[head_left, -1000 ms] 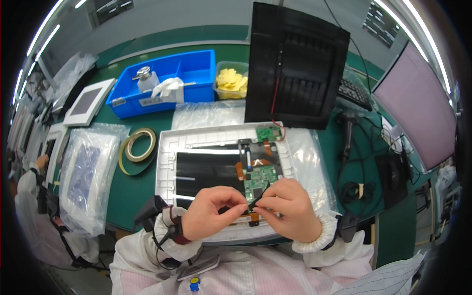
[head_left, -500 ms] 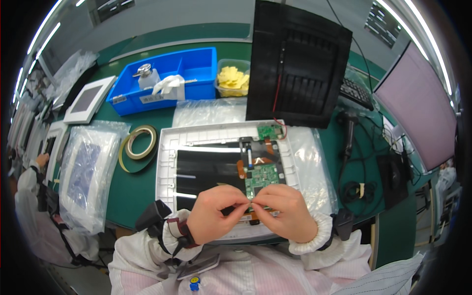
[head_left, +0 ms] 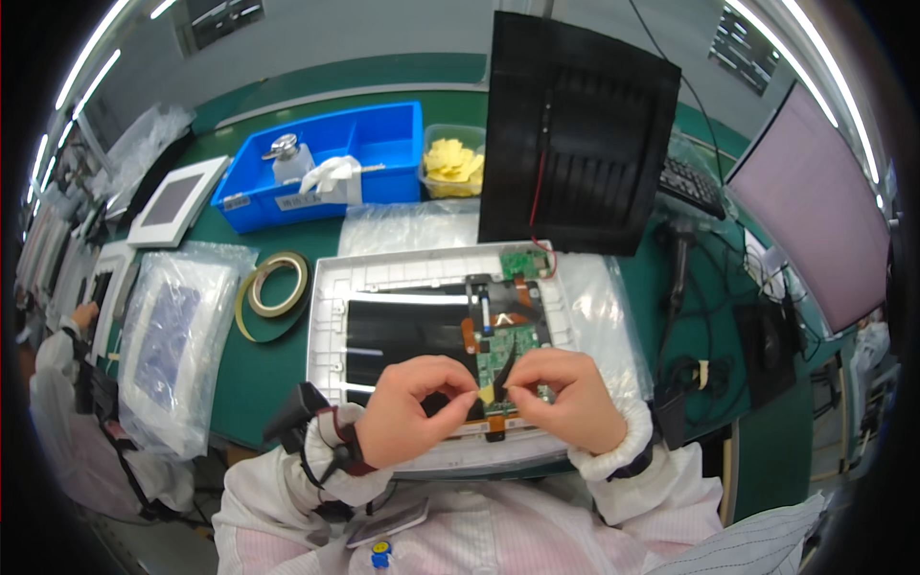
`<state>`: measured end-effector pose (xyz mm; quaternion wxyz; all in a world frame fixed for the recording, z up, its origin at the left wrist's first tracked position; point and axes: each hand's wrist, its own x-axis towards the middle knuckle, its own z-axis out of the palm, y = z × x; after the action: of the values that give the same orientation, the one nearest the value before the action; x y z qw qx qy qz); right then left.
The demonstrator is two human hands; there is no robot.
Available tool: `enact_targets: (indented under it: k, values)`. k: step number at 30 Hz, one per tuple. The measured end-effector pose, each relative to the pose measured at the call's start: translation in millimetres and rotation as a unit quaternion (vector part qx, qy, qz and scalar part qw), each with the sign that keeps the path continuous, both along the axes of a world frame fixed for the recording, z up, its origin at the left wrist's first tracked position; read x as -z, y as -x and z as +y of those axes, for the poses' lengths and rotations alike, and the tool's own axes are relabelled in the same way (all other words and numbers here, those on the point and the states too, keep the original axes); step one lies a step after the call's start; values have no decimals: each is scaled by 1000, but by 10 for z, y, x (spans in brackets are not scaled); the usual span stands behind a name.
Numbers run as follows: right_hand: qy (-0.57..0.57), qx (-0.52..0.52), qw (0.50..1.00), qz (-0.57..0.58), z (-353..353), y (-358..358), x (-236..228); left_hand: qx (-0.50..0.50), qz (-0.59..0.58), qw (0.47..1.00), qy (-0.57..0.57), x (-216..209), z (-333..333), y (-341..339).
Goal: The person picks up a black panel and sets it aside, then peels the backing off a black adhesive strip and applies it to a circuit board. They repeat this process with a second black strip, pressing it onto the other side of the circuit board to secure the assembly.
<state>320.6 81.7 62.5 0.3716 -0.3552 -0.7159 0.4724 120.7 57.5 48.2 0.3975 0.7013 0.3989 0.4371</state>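
Both my hands are over an opened white device housing (head_left: 328,316) with a black panel (head_left: 407,326) inside. My left hand (head_left: 407,410) pinches a small yellow piece (head_left: 486,394) between thumb and index finger. Just to its right, my right hand (head_left: 565,401) is pinched too, with a thin dark strip (head_left: 505,369) at its fingertips. Behind the fingers lies a green circuit board (head_left: 496,347), partly covered, with orange ribbon cables (head_left: 468,335) beside it. A smaller green board (head_left: 525,264) at the housing's far edge has red wires running to the upright black back cover (head_left: 580,134).
A blue divided bin (head_left: 388,187) holds a pump bottle and a white cloth-like item. Beside it stands a clear tub of yellow pieces (head_left: 452,161). Tape rolls (head_left: 278,285) and a bagged panel (head_left: 172,335) lie left; cables (head_left: 690,379) and a monitor (head_left: 815,211) are right.
My fingertips, which met over the circuit board, have drawn apart. A yellow piece now shows at the left fingertips and a dark strip at the right ones.
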Motion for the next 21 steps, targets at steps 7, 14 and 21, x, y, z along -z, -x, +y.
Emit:
enact_targets:
  k: [7, 14, 21]
  values:
    - [194, -19, 943, 271, 210, -483, -50, 22, -105, 979, 174, -372, 521, 287]
    - [199, 24, 890, 409, 344, -814, 52, -95, -20, 994, 48, -585, 1614, 450]
    - [226, 28, 892, 391, 343, -843, 130, -234, 17, 972, 32, -208, 2639, 267]
